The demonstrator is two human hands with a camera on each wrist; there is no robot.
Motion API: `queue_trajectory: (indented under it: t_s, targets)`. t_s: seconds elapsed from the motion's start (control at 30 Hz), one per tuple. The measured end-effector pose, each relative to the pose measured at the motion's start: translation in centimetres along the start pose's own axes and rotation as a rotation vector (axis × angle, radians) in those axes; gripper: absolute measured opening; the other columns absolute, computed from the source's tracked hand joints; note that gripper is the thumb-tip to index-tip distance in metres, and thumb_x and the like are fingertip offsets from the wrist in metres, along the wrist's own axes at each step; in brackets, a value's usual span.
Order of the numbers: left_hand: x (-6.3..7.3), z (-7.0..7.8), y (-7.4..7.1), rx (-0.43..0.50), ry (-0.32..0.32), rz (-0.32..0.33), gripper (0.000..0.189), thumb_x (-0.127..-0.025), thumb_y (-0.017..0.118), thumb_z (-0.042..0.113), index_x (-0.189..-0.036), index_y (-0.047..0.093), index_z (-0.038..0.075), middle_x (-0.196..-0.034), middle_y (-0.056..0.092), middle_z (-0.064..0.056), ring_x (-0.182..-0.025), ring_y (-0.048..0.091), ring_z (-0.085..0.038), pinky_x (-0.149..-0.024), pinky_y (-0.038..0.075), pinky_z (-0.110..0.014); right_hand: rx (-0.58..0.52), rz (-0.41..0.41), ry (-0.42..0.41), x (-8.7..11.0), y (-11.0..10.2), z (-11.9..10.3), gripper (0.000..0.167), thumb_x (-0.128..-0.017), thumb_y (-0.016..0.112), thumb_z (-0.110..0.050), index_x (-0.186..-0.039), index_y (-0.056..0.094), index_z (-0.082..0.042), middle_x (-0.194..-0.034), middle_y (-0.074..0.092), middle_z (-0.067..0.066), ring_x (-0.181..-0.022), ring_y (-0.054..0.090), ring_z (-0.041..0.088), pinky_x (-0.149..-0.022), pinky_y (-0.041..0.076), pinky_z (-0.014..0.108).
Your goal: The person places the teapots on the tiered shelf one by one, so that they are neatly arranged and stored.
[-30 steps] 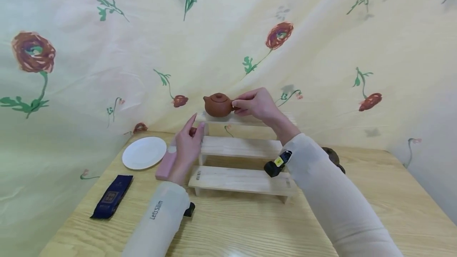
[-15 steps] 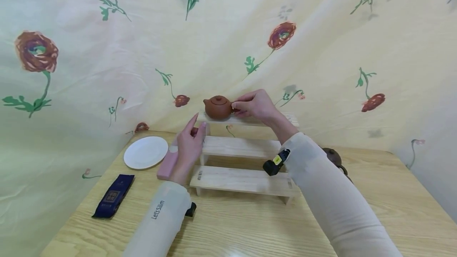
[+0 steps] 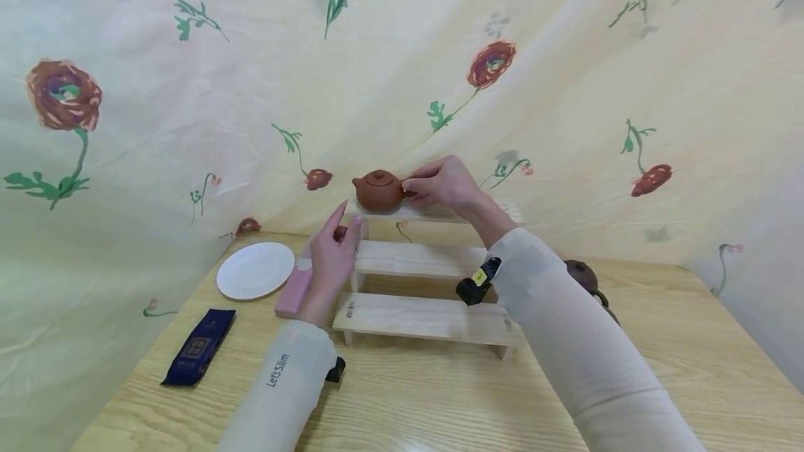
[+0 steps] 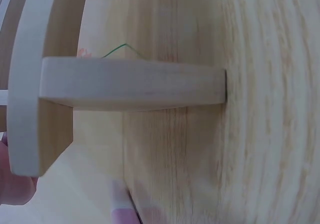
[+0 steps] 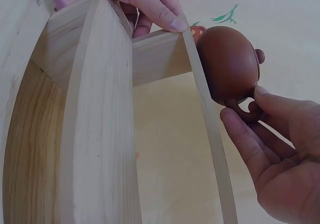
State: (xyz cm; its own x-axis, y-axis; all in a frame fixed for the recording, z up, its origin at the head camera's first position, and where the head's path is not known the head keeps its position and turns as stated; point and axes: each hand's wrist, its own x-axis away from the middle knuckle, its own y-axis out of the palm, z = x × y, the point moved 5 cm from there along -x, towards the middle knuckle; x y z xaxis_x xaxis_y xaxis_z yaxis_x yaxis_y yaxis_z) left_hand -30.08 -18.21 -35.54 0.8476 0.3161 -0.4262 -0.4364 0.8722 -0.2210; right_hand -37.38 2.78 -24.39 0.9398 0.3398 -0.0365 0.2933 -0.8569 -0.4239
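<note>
Reddish-brown teapot [image 3: 379, 195] sits slightly farther left than before, near left edge of top shelf [image 3: 440, 215]. Right hand [image 3: 444, 183] pinches handle [image 5: 246, 116]; left hand [image 3: 331, 257] grips wooden rack [image 3: 423, 257] at left end. Placing looks nearly done; letting go remains.

Spread across the background, a creamy cloth [image 3: 389, 75], red-flowered and green-stemmed, slightly wrinkled. In front of it, a pale wood-grained table [image 3: 666, 319]. Toward the back left, lying flat, a round white plate [image 3: 255, 270]. Nearer the front, well apart from the plate and slantwise, a dark blue packet [image 3: 199, 349]. Just right of the plate, partly hidden, a pink box [image 3: 292, 293]. Over at the right, also partly covered, a dark brown rounded pot [image 3: 581, 274], knobbed on top.
</note>
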Motion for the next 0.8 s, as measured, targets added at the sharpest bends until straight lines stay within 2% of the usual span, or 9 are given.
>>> queue_trajectory:
  t_s: [0.2,0.37,0.5,0.63,0.73,0.8]
  targets:
    - [0.4,-0.2,0.7,0.025,-0.022,-0.019,0.052,-0.107,0.065,0.033,-0.155,0.056,0.017,-0.083,0.061,-0.009,-0.075,0.054,-0.016,-0.064,0.045,-0.022,-0.029,0.003,0.012,0.5,-0.5,0.8,0.029,-0.101,0.073,-0.012,-0.125,0.074,0.003,-0.123,0.075,0.023,-0.097,0.078,0.026,-0.084,0.064,0.035]
    - [0.7,-0.5,0.9,0.008,-0.044,-0.034,0.054,-0.107,0.064,0.037,-0.156,0.054,0.018,-0.085,0.061,-0.008,-0.076,0.054,-0.016,-0.066,0.046,-0.024,-0.003,0.047,-0.007,2.1,-2.8,1.1,0.041,-0.101,0.073,-0.019,-0.137,0.068,-0.001,-0.131,0.072,0.020,-0.101,0.078,0.027,-0.088,0.063,0.036]
    - [0.6,-0.4,0.6,-0.005,-0.035,-0.029,0.053,-0.107,0.063,0.039,-0.156,0.054,0.020,-0.087,0.062,-0.009,-0.076,0.055,-0.017,-0.068,0.047,-0.026,0.018,0.117,-0.047,4.7,-6.4,1.0,0.046,-0.103,0.072,-0.023,-0.142,0.064,0.000,-0.134,0.071,0.022,-0.102,0.079,0.025,-0.088,0.063,0.034]
    - [0.4,-0.2,0.3,-0.006,-0.040,-0.029,0.054,-0.107,0.063,0.042,-0.156,0.055,0.021,-0.089,0.063,-0.010,-0.078,0.056,-0.019,-0.069,0.047,-0.026,0.046,0.193,-0.085,8.3,-10.2,2.1,0.048,-0.104,0.070,-0.026,-0.142,0.063,0.002,-0.133,0.071,0.022,-0.097,0.078,0.014,-0.085,0.063,0.030]
    - [0.5,0.1,0.0,-0.004,-0.062,-0.027,0.057,-0.105,0.064,0.044,-0.156,0.054,0.021,-0.092,0.064,-0.010,-0.080,0.057,-0.019,-0.071,0.048,-0.025,0.060,0.244,-0.077,11.1,-12.4,3.7,0.050,-0.104,0.070,-0.029,-0.142,0.063,0.002,-0.127,0.076,0.014,-0.094,0.078,0.009,-0.084,0.063,0.028]
    - [0.6,0.4,-0.3,-0.003,-0.078,-0.017,0.057,-0.105,0.066,0.043,-0.156,0.054,0.022,-0.094,0.064,-0.010,-0.082,0.057,-0.019,-0.071,0.048,-0.025,0.069,0.278,-0.052,12.9,-13.6,4.9,0.053,-0.103,0.071,-0.034,-0.142,0.064,0.000,-0.120,0.079,0.004,-0.092,0.079,0.008,-0.084,0.062,0.025]
